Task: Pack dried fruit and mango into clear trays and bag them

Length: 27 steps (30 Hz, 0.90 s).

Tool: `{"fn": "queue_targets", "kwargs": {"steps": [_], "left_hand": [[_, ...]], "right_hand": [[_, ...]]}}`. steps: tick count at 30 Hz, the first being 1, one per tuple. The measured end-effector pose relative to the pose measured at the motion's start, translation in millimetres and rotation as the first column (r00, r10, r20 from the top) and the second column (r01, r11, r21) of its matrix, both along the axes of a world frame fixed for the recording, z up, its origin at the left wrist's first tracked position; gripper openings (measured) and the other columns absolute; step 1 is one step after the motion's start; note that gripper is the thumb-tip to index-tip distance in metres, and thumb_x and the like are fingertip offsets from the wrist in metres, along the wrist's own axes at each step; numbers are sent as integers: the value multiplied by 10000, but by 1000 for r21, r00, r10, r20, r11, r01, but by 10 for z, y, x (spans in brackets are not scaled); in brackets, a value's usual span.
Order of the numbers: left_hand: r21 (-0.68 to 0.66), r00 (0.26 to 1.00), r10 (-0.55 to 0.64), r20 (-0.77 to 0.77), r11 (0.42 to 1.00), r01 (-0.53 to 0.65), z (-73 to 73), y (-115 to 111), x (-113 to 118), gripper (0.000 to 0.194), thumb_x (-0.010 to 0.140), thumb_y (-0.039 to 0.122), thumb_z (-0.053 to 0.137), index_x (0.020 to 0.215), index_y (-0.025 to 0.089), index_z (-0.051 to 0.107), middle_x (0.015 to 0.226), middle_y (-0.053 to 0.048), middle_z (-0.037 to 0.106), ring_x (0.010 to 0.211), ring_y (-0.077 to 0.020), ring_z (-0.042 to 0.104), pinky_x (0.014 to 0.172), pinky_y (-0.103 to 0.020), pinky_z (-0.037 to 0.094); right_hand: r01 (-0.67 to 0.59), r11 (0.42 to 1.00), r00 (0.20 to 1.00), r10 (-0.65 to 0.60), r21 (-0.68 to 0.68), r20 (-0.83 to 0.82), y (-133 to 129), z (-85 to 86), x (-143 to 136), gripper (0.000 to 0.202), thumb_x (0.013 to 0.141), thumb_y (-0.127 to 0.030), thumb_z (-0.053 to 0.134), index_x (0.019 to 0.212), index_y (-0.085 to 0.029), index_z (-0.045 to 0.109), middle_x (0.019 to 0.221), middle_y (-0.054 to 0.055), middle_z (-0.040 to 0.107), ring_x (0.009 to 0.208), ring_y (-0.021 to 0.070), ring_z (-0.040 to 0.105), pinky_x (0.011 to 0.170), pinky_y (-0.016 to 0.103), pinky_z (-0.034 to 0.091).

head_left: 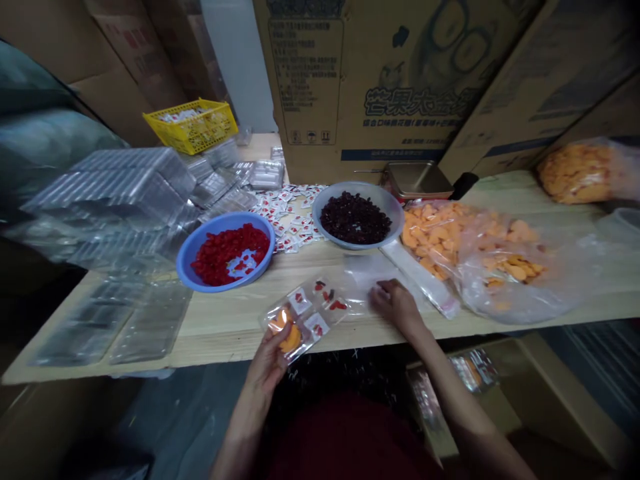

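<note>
My left hand (270,360) grips the near end of a clear plastic tray (306,317), thumb on top. In the tray's compartments lie orange pieces (289,333), two small white sachets with red print (317,325), and a few red and dark pieces (330,297). Right of the tray, my right hand (397,308) has its fingers curled and pressed together on a clear plastic bag (361,272) lying flat on the table. The fingertips are partly blurred. Beyond the hands stand a blue bowl of red pieces (225,287) and a pale bowl of dark pieces (320,217).
Stacked clear trays (115,180) fill the left of the wooden table (220,320). Loose sachets (293,223) lie between the bowls. An open bag of orange pieces (435,230) sits at right. Behind are a yellow basket (193,133) and large cartons (400,87); an open carton (540,393) stands below.
</note>
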<state>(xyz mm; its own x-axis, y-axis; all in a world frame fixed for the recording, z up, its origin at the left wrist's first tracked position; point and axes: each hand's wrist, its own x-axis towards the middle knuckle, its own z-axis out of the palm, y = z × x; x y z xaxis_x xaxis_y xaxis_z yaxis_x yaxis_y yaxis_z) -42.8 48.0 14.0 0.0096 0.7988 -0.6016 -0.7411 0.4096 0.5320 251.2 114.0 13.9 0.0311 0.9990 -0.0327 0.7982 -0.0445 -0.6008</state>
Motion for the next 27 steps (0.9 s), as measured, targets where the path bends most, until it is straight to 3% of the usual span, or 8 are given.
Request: {"fn": "queue_targets", "kwargs": {"steps": [2, 5, 7, 10, 14, 19, 23, 27], "left_hand": [[-13, 999, 34, -2, 999, -34, -2, 29, -97, 489, 802, 17, 660, 1249, 211, 622, 1056, -38, 749, 850, -174, 747, 798, -306, 636], [-42, 998, 62, -15, 997, -63, 10, 33, -178, 484, 818, 19, 641, 1261, 214, 620, 1055, -38, 747, 862, -174, 747, 856, -324, 624], [-52, 997, 80, -22, 995, -81, 27, 21, -195, 485, 827, 23, 631, 1272, 215, 617, 1060, -42, 745, 867, -174, 747, 886, -339, 613], [-52, 996, 90, -7, 995, -90, 39, -1, -208, 510, 810, 14, 647, 1273, 227, 622, 1045, -42, 751, 858, -176, 749, 868, -328, 618], [-35, 996, 89, 1, 995, -89, 25, -23, -213, 539, 793, -12, 649, 1277, 224, 618, 1017, -33, 759, 824, -171, 750, 832, -315, 627], [-34, 997, 76, 16, 997, -76, 34, -34, -174, 578, 768, 9, 686, 1293, 235, 606, 1039, -45, 757, 837, -192, 750, 814, -335, 635], [-23, 999, 45, 29, 999, -44, 55, -31, -133, 500, 763, 21, 693, 1216, 229, 648, 1030, -36, 754, 827, -182, 743, 782, -314, 641], [3, 999, 47, 9, 999, -47, 54, -22, -87, 462, 786, 34, 667, 1210, 216, 645, 1069, -45, 741, 889, -194, 735, 816, -341, 634]], "right_hand": [[-37, 997, 943, 56, -63, 329, 8, -26, -104, 282, 863, -352, 630, 1031, -132, 685, 1073, 153, 626, 1013, 273, 571, 824, 346, 473], [-49, 989, 852, 115, -141, 511, 69, 0, -286, 254, 930, -267, 510, 1044, -126, 688, 1118, 174, 631, 1103, 286, 557, 823, 325, 470], [-51, 967, 847, 173, -248, 502, 159, 71, -323, 303, 962, -218, 427, 1033, -120, 704, 1113, 181, 652, 1087, 279, 592, 814, 321, 471], [-62, 925, 861, 239, -375, 448, 315, 201, -241, 281, 944, -220, 479, 1025, -108, 724, 1085, 201, 685, 1012, 291, 652, 807, 340, 474], [-115, 909, 885, 277, -400, 375, 440, 278, -66, 195, 858, -188, 617, 992, -124, 745, 1044, 178, 717, 960, 273, 679, 786, 311, 470], [-194, 895, 918, 311, -403, 248, 457, 231, 79, 121, 789, -130, 668, 853, -177, 759, 915, 68, 749, 869, 192, 686, 727, 231, 455], [-189, 903, 922, 298, -386, 246, 425, 219, 14, 138, 811, -308, 722, 862, -182, 748, 933, 79, 743, 875, 209, 682, 712, 246, 461], [-56, 934, 842, 235, -354, 486, 417, 227, -214, 403, 875, -481, 650, 1064, -130, 713, 1101, 182, 692, 1010, 289, 666, 798, 327, 490]]}}
